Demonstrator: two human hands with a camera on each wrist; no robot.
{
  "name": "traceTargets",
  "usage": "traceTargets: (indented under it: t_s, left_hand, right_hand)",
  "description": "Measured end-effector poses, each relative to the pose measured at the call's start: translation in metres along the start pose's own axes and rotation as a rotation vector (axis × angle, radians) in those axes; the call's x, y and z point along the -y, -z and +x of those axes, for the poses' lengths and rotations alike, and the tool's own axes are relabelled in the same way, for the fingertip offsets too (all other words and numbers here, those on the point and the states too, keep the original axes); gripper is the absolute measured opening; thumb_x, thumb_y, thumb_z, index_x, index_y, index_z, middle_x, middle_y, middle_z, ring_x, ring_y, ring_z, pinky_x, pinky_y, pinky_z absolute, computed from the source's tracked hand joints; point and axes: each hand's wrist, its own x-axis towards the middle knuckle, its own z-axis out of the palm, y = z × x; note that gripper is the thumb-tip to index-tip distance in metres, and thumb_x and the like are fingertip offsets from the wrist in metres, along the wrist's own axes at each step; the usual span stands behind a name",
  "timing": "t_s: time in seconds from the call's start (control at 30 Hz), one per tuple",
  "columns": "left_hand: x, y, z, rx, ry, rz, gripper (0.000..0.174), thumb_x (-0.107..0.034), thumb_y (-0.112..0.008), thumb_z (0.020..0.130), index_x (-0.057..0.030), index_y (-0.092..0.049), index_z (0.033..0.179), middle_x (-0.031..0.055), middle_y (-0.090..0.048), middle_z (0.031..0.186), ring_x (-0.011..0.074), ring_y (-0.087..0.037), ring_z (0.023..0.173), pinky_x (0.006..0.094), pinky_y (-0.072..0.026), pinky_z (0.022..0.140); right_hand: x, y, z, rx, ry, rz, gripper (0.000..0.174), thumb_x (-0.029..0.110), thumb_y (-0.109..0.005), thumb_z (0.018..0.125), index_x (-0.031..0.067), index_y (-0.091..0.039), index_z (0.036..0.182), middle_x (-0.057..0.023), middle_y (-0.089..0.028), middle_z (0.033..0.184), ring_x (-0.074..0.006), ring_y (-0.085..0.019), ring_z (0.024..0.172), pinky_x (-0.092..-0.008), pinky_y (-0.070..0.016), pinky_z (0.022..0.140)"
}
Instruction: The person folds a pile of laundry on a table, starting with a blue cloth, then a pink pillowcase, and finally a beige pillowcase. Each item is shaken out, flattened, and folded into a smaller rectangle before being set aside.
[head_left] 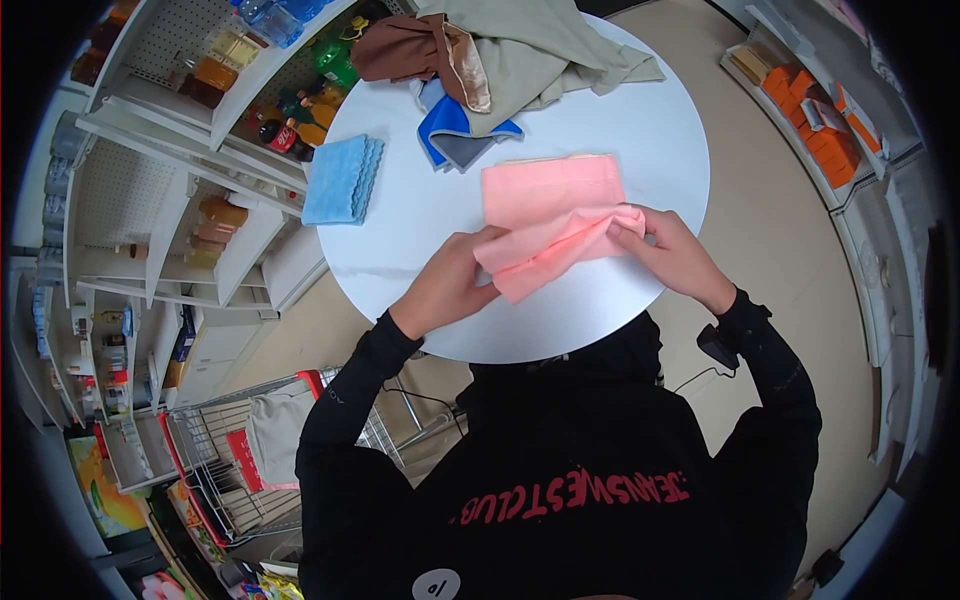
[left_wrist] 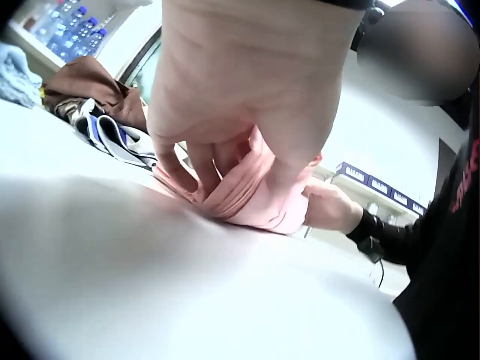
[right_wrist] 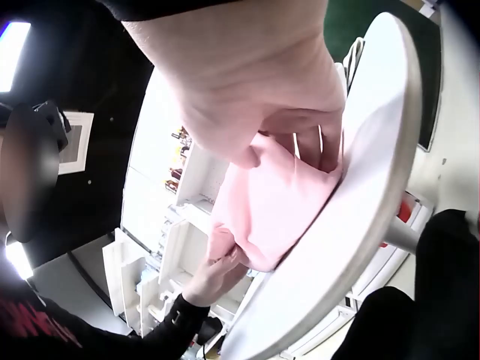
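Observation:
A pink cloth (head_left: 552, 190) lies on the round white table (head_left: 420, 210), its far part flat and its near part lifted into creases. At the cloth's near left corner my left hand (head_left: 448, 283) grips the fabric between thumb and fingers. My right hand (head_left: 672, 252) pinches the right end of the raised fold, thumb on top. In the left wrist view, bunched pink layers (left_wrist: 259, 195) sit between the left thumb and fingers. Seen from the right wrist, the cloth (right_wrist: 274, 199) stretches between both hands, close over the tabletop.
A folded light blue towel (head_left: 342, 180) lies on the table's left side. Along the far edge are a brown cloth (head_left: 410, 50), a grey-green cloth (head_left: 545, 60) and a blue-and-grey cloth (head_left: 465, 137). Shelves with bottles (head_left: 285, 138) stand at left, above a shopping cart (head_left: 225, 450).

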Motion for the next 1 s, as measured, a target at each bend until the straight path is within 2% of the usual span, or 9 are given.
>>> traceTargets:
  t_s: [0.1,0.23,0.53,0.67,0.73,0.77,0.83,0.9,1.0]
  left_hand:
    - [0.008,-0.001,0.004,-0.053,0.277,-0.267,0.041,-0.030,-0.076,0.098,-0.0002,-0.069,0.125,0.0096,-0.075,0.109,0.0243,-0.069,0.095,0.0322,-0.0518,0.091]
    - [0.030,-0.004,0.019,-0.084,0.474,-0.556,0.043,-0.036,-0.061,0.108,0.0042,-0.069,0.121,0.0056,-0.074,0.098,0.0143,-0.064,0.088,0.0278,-0.0504,0.087]
    - [0.048,0.002,0.024,-0.029,0.503,-0.594,0.047,-0.038,-0.053,0.112,0.0054,-0.070,0.120,0.0022,-0.071,0.102,0.0091,-0.060,0.095,0.0246,-0.0488,0.088]
    - [0.029,0.005,0.012,-0.092,0.391,-0.581,0.030,-0.027,-0.062,0.107,-0.0011,-0.072,0.116,0.0028,-0.073,0.112,0.0143,-0.065,0.104,0.0280,-0.0483,0.095]
    - [0.025,0.018,0.001,0.110,0.021,-0.207,0.020,-0.018,-0.067,0.101,-0.0064,-0.073,0.117,0.0036,-0.072,0.122,0.0202,-0.065,0.114,0.0326,-0.0469,0.101]
    - [0.021,0.022,-0.002,0.210,-0.164,-0.017,0.020,-0.013,-0.069,0.098,-0.0090,-0.074,0.117,0.0041,-0.071,0.127,0.0232,-0.065,0.120,0.0349,-0.0462,0.104]
    - [0.005,0.025,-0.010,0.231,-0.169,0.022,0.022,-0.012,-0.070,0.096,-0.0092,-0.074,0.117,0.0047,-0.070,0.130,0.0255,-0.064,0.122,0.0376,-0.0464,0.105]
    - [-0.006,0.026,-0.015,0.264,-0.190,0.108,0.027,-0.008,-0.073,0.091,-0.0095,-0.074,0.118,0.0059,-0.068,0.137,0.0303,-0.062,0.127,0.0430,-0.0466,0.107]
    - [-0.011,0.022,-0.015,0.215,-0.124,0.131,0.029,-0.009,-0.072,0.093,-0.0089,-0.071,0.123,0.0078,-0.066,0.137,0.0310,-0.061,0.128,0.0424,-0.0471,0.107]
  right_hand:
    - [-0.002,0.001,0.011,-0.059,-0.028,0.176,0.042,0.035,-0.060,0.108,-0.0007,-0.066,0.130,-0.0035,-0.074,0.104,-0.0095,-0.064,0.092,-0.0270,-0.0520,0.084]
    - [-0.014,0.020,0.041,-0.031,-0.091,0.207,0.045,0.040,-0.060,0.108,-0.0002,-0.066,0.129,-0.0019,-0.072,0.102,-0.0085,-0.065,0.090,-0.0246,-0.0522,0.080]
    - [-0.020,0.021,0.051,-0.025,-0.210,0.363,0.045,0.042,-0.059,0.108,0.0019,-0.067,0.125,-0.0008,-0.070,0.102,-0.0068,-0.066,0.091,-0.0254,-0.0556,0.079]
    - [-0.012,0.029,0.033,0.008,-0.099,0.343,0.039,0.034,-0.064,0.105,0.0021,-0.066,0.128,-0.0026,-0.072,0.105,-0.0087,-0.068,0.098,-0.0288,-0.0562,0.086]
    - [-0.002,0.034,0.009,0.126,0.171,-0.035,0.032,0.018,-0.073,0.095,0.0052,-0.069,0.125,-0.0039,-0.073,0.108,-0.0166,-0.069,0.105,-0.0339,-0.0551,0.095]
    - [-0.002,0.033,0.001,0.128,0.170,-0.032,0.032,0.018,-0.073,0.095,0.0052,-0.069,0.125,-0.0039,-0.073,0.108,-0.0166,-0.069,0.105,-0.0339,-0.0551,0.095]
    - [-0.003,0.029,-0.013,0.315,0.511,-0.199,0.039,0.001,-0.076,0.080,0.0086,-0.073,0.118,-0.0047,-0.072,0.113,-0.0250,-0.065,0.115,-0.0376,-0.0508,0.103]
    - [-0.004,0.022,-0.023,0.281,0.548,-0.272,0.040,-0.001,-0.076,0.078,0.0093,-0.074,0.117,-0.0043,-0.071,0.116,-0.0262,-0.063,0.118,-0.0378,-0.0501,0.104]
    - [-0.004,0.015,-0.030,0.209,0.631,-0.422,0.044,-0.005,-0.075,0.073,0.0106,-0.076,0.114,-0.0035,-0.069,0.122,-0.0285,-0.059,0.124,-0.0384,-0.0486,0.107]
